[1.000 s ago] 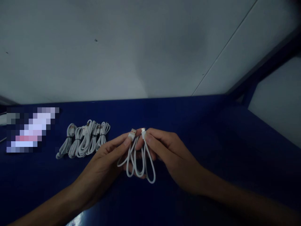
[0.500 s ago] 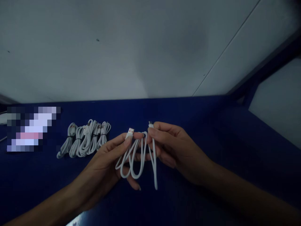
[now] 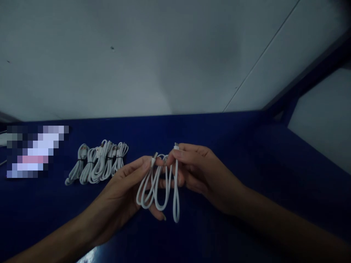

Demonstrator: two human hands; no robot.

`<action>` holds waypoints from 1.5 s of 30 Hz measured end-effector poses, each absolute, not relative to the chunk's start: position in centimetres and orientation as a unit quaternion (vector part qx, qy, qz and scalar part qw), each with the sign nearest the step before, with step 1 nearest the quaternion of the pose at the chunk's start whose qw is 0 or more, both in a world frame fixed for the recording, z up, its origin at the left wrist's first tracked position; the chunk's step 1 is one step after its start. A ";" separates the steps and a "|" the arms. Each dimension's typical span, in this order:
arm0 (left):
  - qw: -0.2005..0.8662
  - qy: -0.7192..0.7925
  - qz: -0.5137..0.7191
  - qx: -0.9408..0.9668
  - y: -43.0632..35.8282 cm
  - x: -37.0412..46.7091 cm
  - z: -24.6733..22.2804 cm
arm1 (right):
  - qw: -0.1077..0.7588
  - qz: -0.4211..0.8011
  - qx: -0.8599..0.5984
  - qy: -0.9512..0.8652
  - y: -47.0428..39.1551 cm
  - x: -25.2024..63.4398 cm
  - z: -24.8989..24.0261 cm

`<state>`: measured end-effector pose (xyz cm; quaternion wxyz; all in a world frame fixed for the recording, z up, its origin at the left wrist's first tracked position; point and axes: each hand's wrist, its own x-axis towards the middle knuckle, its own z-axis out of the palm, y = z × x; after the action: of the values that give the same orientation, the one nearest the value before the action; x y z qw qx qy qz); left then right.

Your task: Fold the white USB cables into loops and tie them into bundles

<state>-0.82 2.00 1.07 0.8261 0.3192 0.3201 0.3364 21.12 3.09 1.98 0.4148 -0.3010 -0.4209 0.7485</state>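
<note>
Between my hands hangs a white USB cable (image 3: 161,206), folded into several loose loops. My left hand (image 3: 134,179) pinches its USB plug end (image 3: 154,157) between thumb and forefinger, with loops draped over the fingers. My right hand (image 3: 203,168) grips the other connector (image 3: 176,146) between thumb and fingers, and one long loop dangles below it. The right fingertips are close to the loops by the left hand. Parts of the cable behind the fingers are hidden.
Several bundled white cables (image 3: 98,162), some with dark ties, lie on the blue table (image 3: 153,129) left of my hands. A pixelated bright object (image 3: 38,151) lies at far left. A pale wall (image 3: 137,73) rises behind the table.
My right hand has brought its end of the cable slightly left, closer to the loops at my left hand. The plug in my left hand has turned edge-on.
</note>
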 end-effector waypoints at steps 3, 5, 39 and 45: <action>0.818 0.330 0.332 0.334 1.8 -0.8 0.8 | 0.387 0.764 -0.282 -0.432 3.2 21.2 2.0; 0.810 0.341 0.334 0.340 1.7 -0.7 0.8 | 0.371 0.771 -0.270 -0.441 3.3 21.3 2.0; 0.569 0.458 0.399 0.554 -0.1 0.2 1.0 | 0.350 0.626 -0.381 -0.584 2.1 20.7 1.6; 0.595 0.452 0.400 0.531 -0.2 0.2 0.9 | 0.352 0.623 -0.378 -0.587 1.9 20.6 1.4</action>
<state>0.17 -0.23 0.91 0.5946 0.5313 0.4518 0.4001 20.63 1.93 1.40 0.3520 -0.3782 -0.5872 0.6232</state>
